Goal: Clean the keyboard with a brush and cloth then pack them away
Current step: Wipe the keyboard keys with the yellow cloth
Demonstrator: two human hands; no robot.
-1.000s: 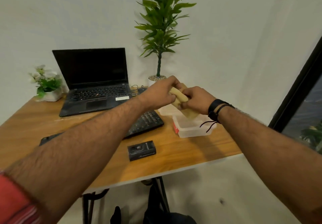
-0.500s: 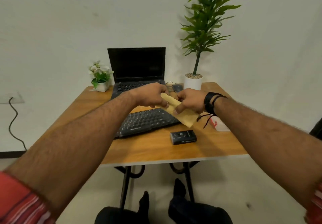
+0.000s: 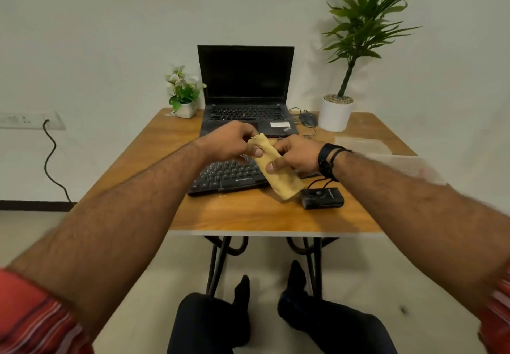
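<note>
Head cam — rolled cloth (image 3: pixel 278 173) in both hands, long axis upper-left to lower-right.

Wooden table (image 3: pixel 248 215) w/ black metal legs, standing on the floor. On it: black keyboard (image 3: pixel 220 174) at the middle, open laptop (image 3: pixel 245 100) behind it, small black box (image 3: pixel 322 198) near the front edge. Small flower pot (image 3: pixel 185 97) at back left; mouse (image 3: pixel 308 118) and tall plant in white pot (image 3: pixel 336 115) at back right.
</note>
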